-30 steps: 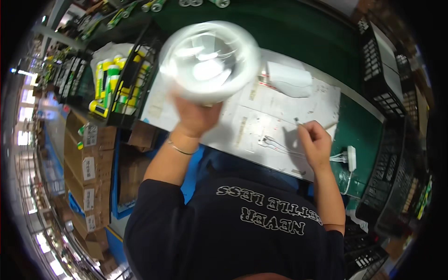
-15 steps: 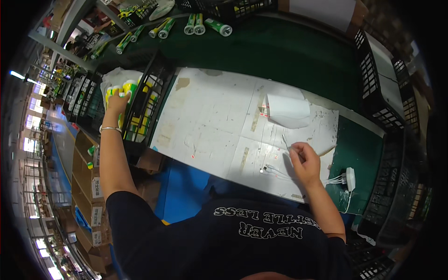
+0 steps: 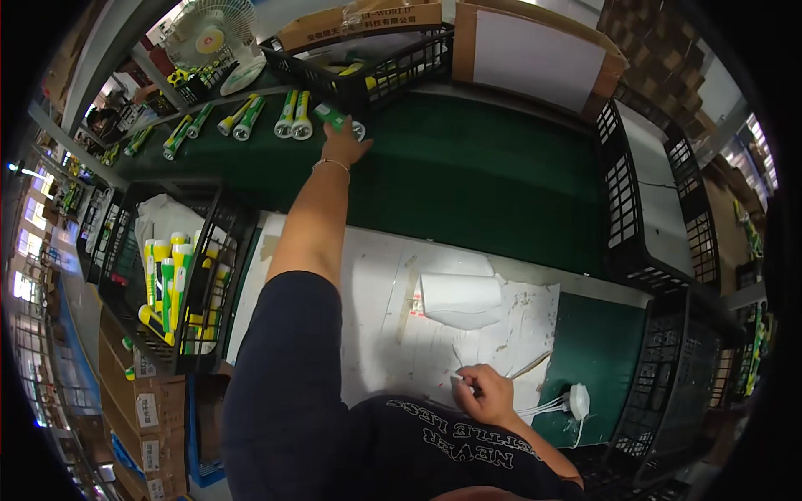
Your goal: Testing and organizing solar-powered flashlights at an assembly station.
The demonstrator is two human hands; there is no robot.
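Observation:
My left hand (image 3: 344, 144) reaches across to the far side of the green worktop. Its fingers and thumb close around the lens end of a green flashlight (image 3: 329, 115) lying there. To the left of it, a pair of yellow-green flashlights (image 3: 302, 117) lies side by side. Above the white board (image 3: 376, 275), my right hand (image 3: 486, 394) pinches a thin white cable (image 3: 457, 356). Several white cables (image 3: 539, 408) run from near that hand to a round white charger (image 3: 577, 401). The cables' other ends are hidden by my hand and shirt.
A black crate (image 3: 180, 363) of yellow-green flashlights stands left. Another black crate (image 3: 405, 58) sits at the back, beside a cardboard box (image 3: 614, 63). Tall black crates (image 3: 622, 200) line the right side. A curled white sheet (image 3: 461, 296) rests on the board.
My left hand has left the flashlight crate and moved up and right to the flashlight at the back. The view has shifted forward. My right hand still pinches the cable.

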